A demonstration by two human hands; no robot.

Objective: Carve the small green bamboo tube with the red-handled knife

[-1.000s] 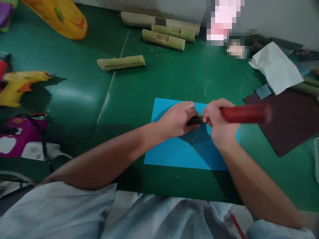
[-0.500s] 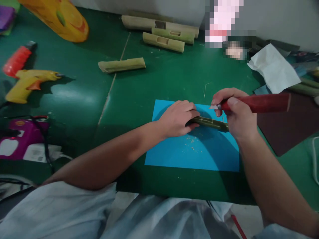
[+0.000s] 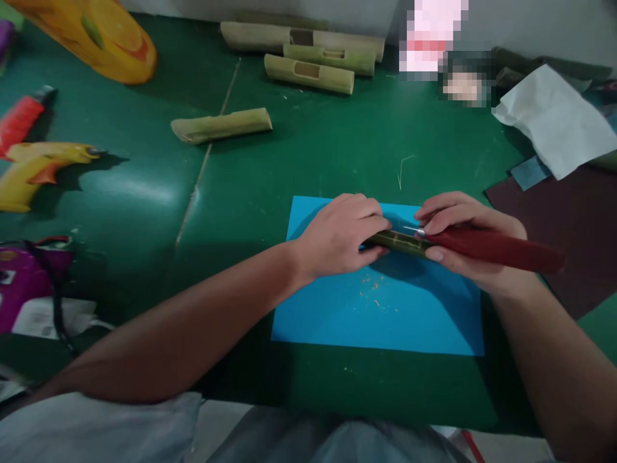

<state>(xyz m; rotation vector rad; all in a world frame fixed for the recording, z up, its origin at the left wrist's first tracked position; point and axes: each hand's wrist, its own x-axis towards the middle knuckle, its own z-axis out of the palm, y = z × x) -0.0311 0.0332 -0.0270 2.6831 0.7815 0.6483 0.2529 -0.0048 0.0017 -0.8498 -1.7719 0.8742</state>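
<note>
My left hand [image 3: 348,233] is wrapped over the left end of a dark green bamboo tube [image 3: 400,242], holding it above a blue sheet [image 3: 332,315]. Pale lines are scored on the tube's upper side. In my right hand [image 3: 475,238] is a carving knife [image 3: 496,249] with a thick red handle and a short thin blade. Its blade points left, close above the tube; whether it touches cannot be told. My right thumb rests at the tube's right end. Small shavings [image 3: 373,286] lie on the sheet below.
Bamboo pieces with cut openings [image 3: 308,74] lie along the back, and another bamboo piece [image 3: 222,125] lies nearer. A yellow glue gun [image 3: 45,164], orange bottle [image 3: 110,38] and purple box [image 3: 33,283] are left. White paper [image 3: 554,119] and a dark brown sheet [image 3: 563,238] are right.
My right hand has turned and lowered, bringing the knife down beside the bamboo tube and my thumb against its end. My left hand keeps its hold. The view has shifted slightly.
</note>
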